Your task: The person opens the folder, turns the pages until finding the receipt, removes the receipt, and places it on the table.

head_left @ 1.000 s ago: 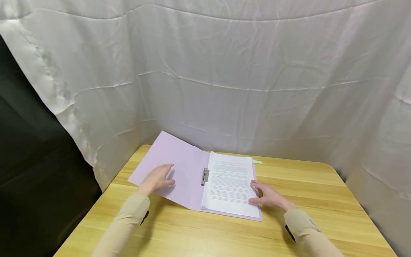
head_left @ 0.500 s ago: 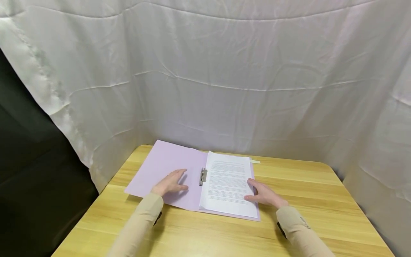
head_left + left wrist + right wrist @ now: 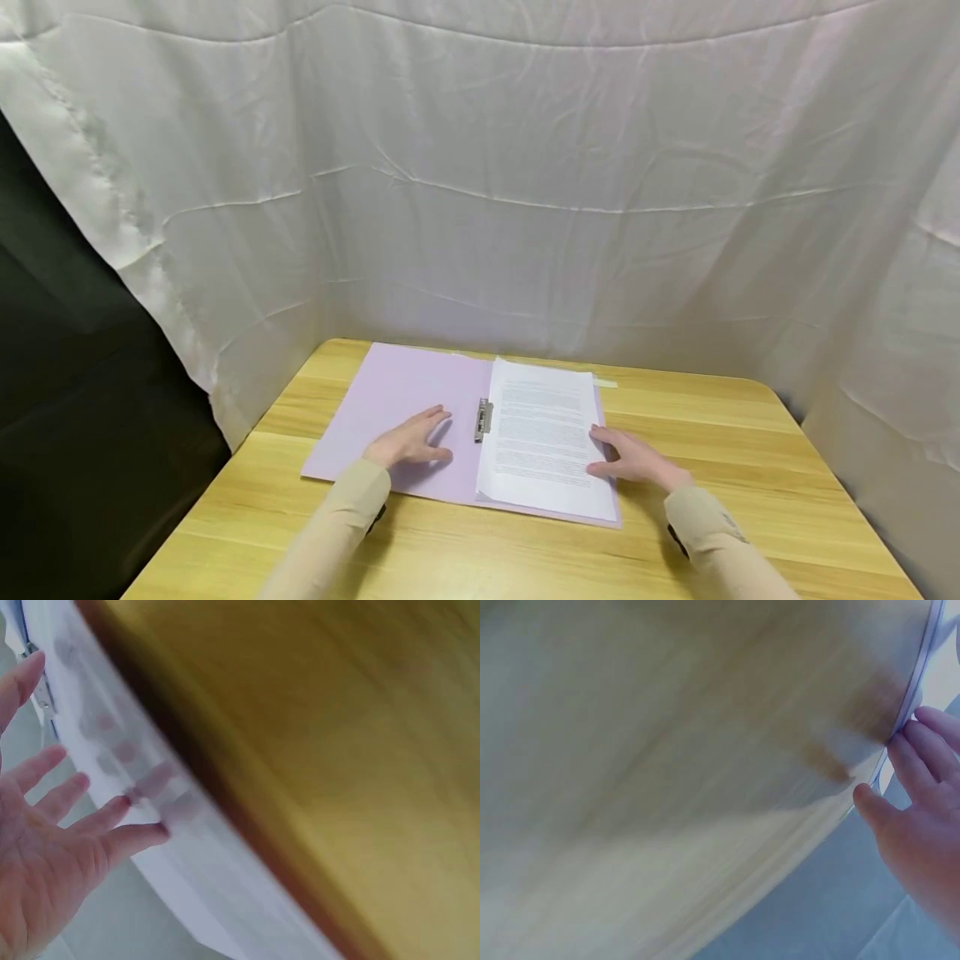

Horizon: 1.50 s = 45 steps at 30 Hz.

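A lilac folder lies spread open on the table, its left cover down flat. Along its fold sits a metal clip. Printed white sheets cover most of the right side, stacked against that clip. My left hand is over the inside of the left cover, fingers spread and relaxed; the left wrist view shows its fingertips at the shiny lilac surface, which mirrors them. At the folder's right edge, my right hand has its fingertips and thumb against the border of folder and sheets, fingers loosely extended.
The wooden table has rounded back corners. A pale strip sticks out past the folder's upper right corner. Light grey curtains hang behind and at both sides, with black cloth at the far left.
The left cover has come down from a raised tilt to flat. My left hand has moved right, toward the clip. Lately the folder and right hand have shifted slightly right and nearer.
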Each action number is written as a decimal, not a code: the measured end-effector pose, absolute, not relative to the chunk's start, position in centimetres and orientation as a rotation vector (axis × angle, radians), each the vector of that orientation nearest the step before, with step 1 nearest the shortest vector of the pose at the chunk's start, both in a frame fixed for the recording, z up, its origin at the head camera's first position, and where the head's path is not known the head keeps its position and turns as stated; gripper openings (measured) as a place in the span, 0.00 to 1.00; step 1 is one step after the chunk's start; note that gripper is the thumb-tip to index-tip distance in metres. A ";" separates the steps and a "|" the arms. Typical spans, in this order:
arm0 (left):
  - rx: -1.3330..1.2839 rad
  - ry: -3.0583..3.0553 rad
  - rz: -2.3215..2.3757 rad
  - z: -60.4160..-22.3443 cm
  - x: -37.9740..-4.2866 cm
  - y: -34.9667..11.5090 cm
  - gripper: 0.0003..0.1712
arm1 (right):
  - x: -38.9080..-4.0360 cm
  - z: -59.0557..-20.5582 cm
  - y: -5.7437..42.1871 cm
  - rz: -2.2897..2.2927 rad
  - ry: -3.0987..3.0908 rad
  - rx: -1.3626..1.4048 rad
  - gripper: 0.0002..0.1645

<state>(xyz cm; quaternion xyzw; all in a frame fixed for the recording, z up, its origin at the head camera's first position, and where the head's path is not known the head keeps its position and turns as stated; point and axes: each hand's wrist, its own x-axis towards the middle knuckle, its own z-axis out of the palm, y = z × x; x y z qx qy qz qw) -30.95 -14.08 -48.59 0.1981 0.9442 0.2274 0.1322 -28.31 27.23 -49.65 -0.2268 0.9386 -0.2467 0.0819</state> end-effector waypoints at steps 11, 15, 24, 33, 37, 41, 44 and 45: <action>0.569 2.667 0.514 -47.0 -29.5 -11.9 0.43 | -27.2 -49.4 29.6 -0.709 2.744 -0.685 0.48; 0.566 2.630 0.488 -46.1 -28.6 -11.5 0.43 | -26.3 -48.9 30.2 -0.707 2.715 -0.675 0.46; 0.598 2.739 0.409 -45.6 -28.8 -10.4 0.44 | -26.0 -47.9 30.0 -0.730 2.834 -0.624 0.37; 0.747 2.713 0.580 -48.2 -31.1 -9.0 0.48 | -27.8 -48.5 29.1 -0.831 2.910 -0.557 0.40; 0.795 2.661 0.608 -49.3 -31.3 -8.7 0.49 | -28.1 -48.9 29.0 -0.862 2.914 -0.552 0.41; 0.840 2.637 0.595 -49.6 -31.4 -8.6 0.48 | -28.5 -49.0 28.9 -0.885 2.918 -0.546 0.41; 0.850 2.625 0.564 -49.5 -31.3 -8.4 0.47 | -28.8 -49.0 29.0 -0.881 2.925 -0.558 0.42; 0.848 2.615 0.557 -49.5 -31.2 -8.3 0.47 | -28.9 -49.0 29.1 -0.879 2.927 -0.560 0.42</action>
